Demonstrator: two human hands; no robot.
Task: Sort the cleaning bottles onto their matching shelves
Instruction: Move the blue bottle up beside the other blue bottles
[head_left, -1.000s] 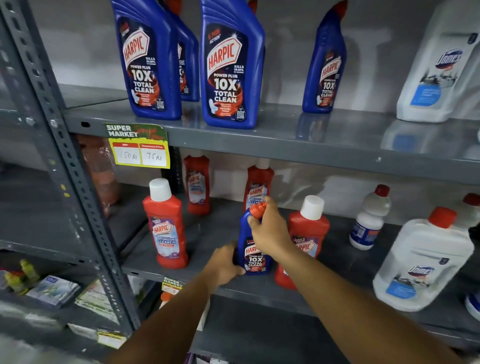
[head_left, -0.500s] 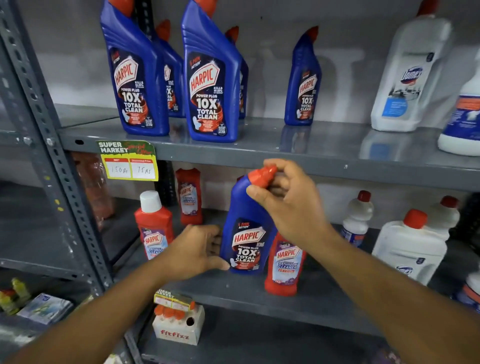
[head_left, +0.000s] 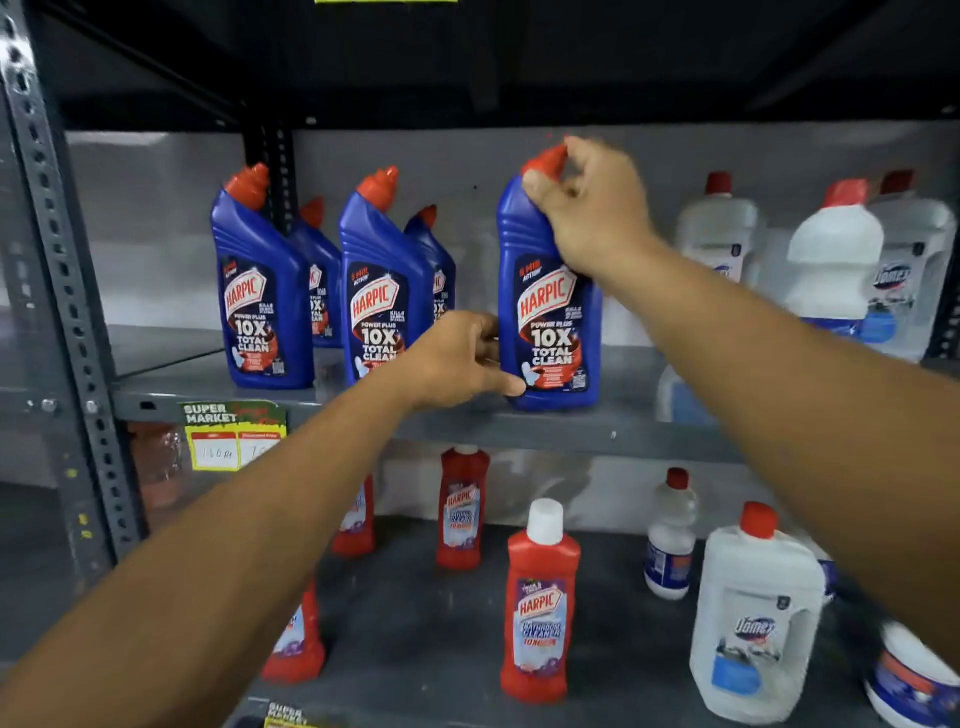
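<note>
Your right hand (head_left: 587, 208) is clamped over the neck and red cap of the blue Harpic bottle (head_left: 550, 322), fingers pinching the cap from above, while your left hand (head_left: 457, 364) cups its lower left side, thumb lying along the base edge. The bottle sits between your two hands, its base on or just at the upper shelf (head_left: 597, 431), near the front lip; contact with the shelf cannot be confirmed. It stands upright, long axis vertical, label facing you, and the angled cap leans up and toward the right. To the left of this bottle on the same shelf stand four more blue bottles (head_left: 265, 312) of the same kind, two in front and two behind, all upright with caps slanting the same way. To its right are white Domex bottles (head_left: 831, 260) with red caps. The held bottle is glossy deep blue with a dark label reading Harpic, Power Plus, 10X Total Clean. Below it, on the lower shelf (head_left: 415, 623), stand red bathroom cleaner bottles (head_left: 540, 613).
</note>
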